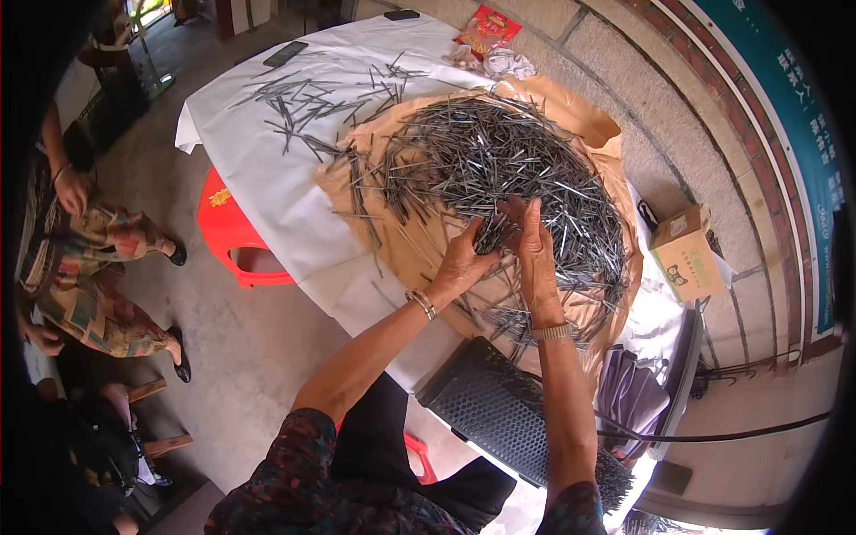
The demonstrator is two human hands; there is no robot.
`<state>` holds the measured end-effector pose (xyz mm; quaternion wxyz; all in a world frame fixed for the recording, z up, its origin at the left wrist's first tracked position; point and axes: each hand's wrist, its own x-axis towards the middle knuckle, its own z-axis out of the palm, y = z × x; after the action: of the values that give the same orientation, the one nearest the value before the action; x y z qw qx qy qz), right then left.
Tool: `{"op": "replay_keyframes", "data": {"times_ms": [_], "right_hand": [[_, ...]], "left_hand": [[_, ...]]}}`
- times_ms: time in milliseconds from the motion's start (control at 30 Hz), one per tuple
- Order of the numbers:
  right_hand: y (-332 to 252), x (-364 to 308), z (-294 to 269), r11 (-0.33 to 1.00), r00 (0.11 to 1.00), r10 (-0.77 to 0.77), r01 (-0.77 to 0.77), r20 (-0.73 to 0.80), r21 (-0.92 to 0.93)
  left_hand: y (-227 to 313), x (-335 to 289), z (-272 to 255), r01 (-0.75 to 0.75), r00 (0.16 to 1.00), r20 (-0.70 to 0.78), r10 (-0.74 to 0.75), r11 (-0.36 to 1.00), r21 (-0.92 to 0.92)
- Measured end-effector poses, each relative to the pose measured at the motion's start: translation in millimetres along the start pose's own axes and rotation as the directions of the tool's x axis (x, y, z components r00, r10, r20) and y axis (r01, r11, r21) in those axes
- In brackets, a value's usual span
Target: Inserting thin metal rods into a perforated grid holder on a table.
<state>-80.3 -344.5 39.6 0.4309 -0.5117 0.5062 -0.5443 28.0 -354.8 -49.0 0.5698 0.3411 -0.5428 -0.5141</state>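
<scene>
A large heap of thin dark metal sticks (pixel 499 147) lies on brown paper (pixel 397 254) over a white-covered table. My left hand (pixel 465 265) is closed round a small bunch of these sticks (pixel 489 237) at the near side of the heap. Facing it, my right hand (pixel 535 254) has its thumb up and its darkened fingers curved against the same bunch, so both hands cup it between them. Part of the bunch is hidden by my fingers. Below my right forearm stands a black tray with a grid of small holes (pixel 499 397).
Loose sticks lie on the white cloth (pixel 267 178), near a phone (pixel 285 53). A red packet (pixel 489 30) sits at the far edge, a cardboard box (pixel 687 260) at the right by the wall. A red stool (pixel 234 234) and a person in patterned trousers (pixel 89 294) are left.
</scene>
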Motion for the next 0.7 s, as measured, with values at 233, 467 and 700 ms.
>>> {"op": "replay_keyframes", "data": {"times_ms": [233,467,700], "right_hand": [[14.8,-11.1,33.2,0.864,0.997,0.077,-0.066,0.002,-0.5],[18.5,-8.5,20.6,0.902,0.994,0.016,0.03,0.104,-0.43],[6.6,-25.6,14.0,0.938,0.977,0.206,-0.179,0.062,-0.296]], "left_hand": [[-17.6,-14.7,-17.7,0.081,0.997,0.004,-0.083,0.982,0.173],[-9.4,-19.6,-16.8,0.102,0.993,0.047,-0.106,0.991,0.082],[-20.9,-28.0,-13.5,0.047,0.997,0.055,-0.046,0.998,-0.035]]}}
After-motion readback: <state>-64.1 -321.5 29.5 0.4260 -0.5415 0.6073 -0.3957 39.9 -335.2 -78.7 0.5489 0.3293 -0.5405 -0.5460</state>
